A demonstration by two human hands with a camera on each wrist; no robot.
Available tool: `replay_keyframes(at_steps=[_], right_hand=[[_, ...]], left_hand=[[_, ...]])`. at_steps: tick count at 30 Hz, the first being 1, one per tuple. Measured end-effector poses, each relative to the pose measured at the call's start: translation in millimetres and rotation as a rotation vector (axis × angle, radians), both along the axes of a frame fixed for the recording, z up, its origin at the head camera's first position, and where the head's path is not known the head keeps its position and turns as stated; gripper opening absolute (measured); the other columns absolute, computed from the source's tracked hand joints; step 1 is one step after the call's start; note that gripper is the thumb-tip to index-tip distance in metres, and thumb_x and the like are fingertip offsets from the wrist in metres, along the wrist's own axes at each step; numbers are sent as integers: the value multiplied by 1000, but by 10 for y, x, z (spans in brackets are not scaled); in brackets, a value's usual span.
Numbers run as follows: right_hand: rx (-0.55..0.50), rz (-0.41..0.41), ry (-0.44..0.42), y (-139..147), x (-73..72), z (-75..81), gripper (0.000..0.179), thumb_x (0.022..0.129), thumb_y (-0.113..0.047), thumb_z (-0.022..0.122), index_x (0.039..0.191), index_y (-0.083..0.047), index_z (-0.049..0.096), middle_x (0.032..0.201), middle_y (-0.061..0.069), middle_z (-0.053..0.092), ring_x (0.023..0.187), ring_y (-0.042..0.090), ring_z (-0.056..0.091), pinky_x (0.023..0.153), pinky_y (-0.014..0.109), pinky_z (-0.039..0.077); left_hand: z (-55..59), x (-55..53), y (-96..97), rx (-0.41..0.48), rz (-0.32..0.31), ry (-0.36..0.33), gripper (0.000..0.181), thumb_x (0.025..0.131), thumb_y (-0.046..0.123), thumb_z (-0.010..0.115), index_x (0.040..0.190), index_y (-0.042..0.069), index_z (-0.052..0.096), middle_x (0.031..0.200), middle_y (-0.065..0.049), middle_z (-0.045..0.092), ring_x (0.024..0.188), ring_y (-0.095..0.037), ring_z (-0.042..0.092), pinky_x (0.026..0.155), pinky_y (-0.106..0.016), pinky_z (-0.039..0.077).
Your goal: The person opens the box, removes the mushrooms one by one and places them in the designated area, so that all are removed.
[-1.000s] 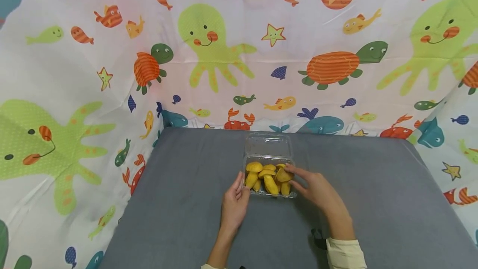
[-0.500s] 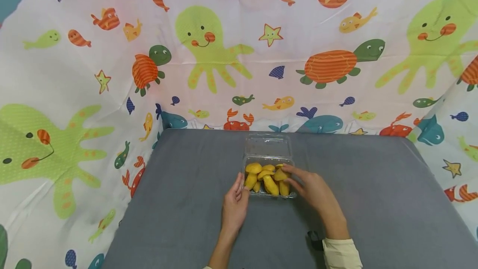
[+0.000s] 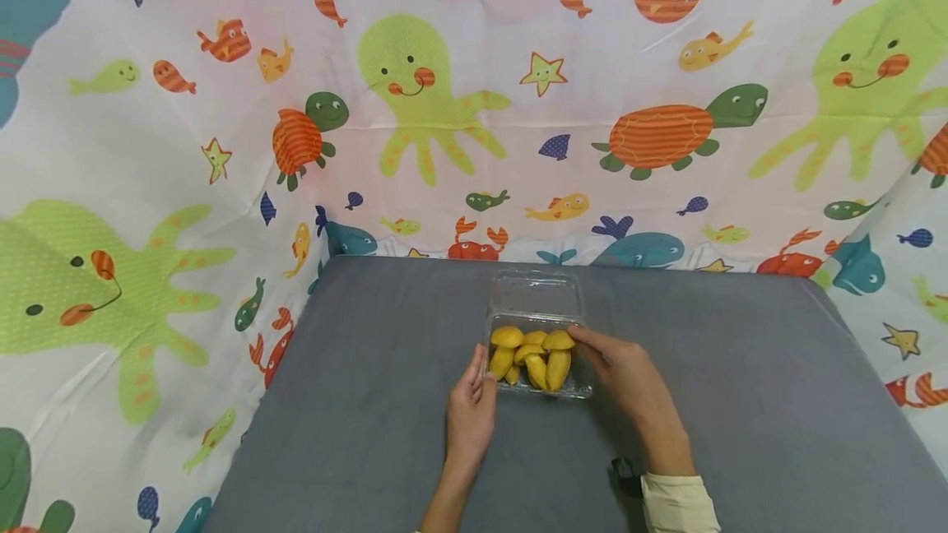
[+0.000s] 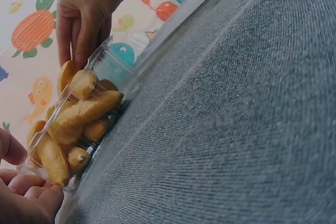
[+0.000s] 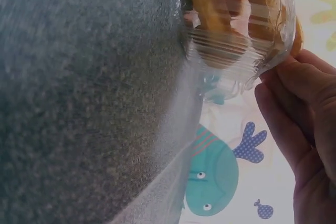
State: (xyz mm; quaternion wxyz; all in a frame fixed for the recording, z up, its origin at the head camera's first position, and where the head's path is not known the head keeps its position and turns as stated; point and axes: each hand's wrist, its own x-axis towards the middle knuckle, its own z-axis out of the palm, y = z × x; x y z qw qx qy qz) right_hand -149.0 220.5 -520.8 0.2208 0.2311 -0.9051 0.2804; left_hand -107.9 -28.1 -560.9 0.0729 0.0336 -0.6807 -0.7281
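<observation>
A clear plastic clamshell box [image 3: 576, 389] lies on the grey cloth with its lid [image 3: 536, 294] folded back. Several yellow mushrooms [image 3: 506, 337] are packed inside, caps toward the lid. My left hand [image 3: 471, 418] grips the box's left side between thumb and fingers, which the left wrist view shows close up. At the box's right, my right hand [image 3: 629, 377] has its fingertips on the cap of the rightmost mushroom [image 3: 559, 364]. In the left wrist view, that hand [image 4: 86, 17] reaches down over the rim and pinches the cap.
The grey table [image 3: 355, 401] spreads on both sides of the box. A curtain [image 3: 474, 105] printed with sea animals stands behind it and along the sides. A small dark object [image 3: 625, 475] shows beside the right wrist.
The rightmost mushroom has shifted slightly left and now lies straight beside the others, exposing box floor at its right. My right fingertips moved with its cap; my left hand keeps its grip.
</observation>
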Motion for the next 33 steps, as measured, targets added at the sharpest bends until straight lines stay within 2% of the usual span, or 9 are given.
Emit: replay_keyframes(at_steps=[10,14,21,27,29,33], right_hand=[[6,-22,-2,-36,-9,4,38,88,-1,85,125,-6,78,116,11,79,95,28,79,77,44,65],[-8,-43,-10,-39,-3,-6,39,90,-2,83,128,-8,77,115,9,80,88,23,79,74,42,65],[-33,-45,20,-36,-10,-33,39,89,-2,85,126,-11,79,111,10,80,86,23,80,70,41,65],[-136,-115,24,22,-22,-45,37,90,-1,84,125,-12,80,111,10,81,91,25,80,73,42,65],[-187,-158,28,48,-28,-30,36,91,-1,83,124,-12,80,111,9,81,93,26,80,75,38,64],[-316,-204,34,98,-55,-6,31,93,1,80,122,-8,80,110,12,80,96,30,79,79,16,59]], left_hand=[[-27,-6,0,-5,2,7,53,107,3,59,158,0,45,159,-12,50,148,-21,45,114,-35,43],[-26,-3,1,-15,0,6,53,107,3,58,158,0,44,160,-13,49,148,-23,44,113,-32,43],[-31,8,0,-36,15,2,52,106,3,58,157,4,48,159,-8,51,147,-18,46,113,-29,42],[-43,12,3,-32,25,10,50,107,5,58,156,7,50,158,-8,51,146,-18,47,111,-29,45],[-36,12,9,-27,27,20,50,107,4,58,156,7,50,159,-11,51,147,-19,47,110,-29,46],[-26,14,19,-21,37,35,49,107,3,58,155,3,50,158,-13,51,146,-19,48,109,-27,46]])
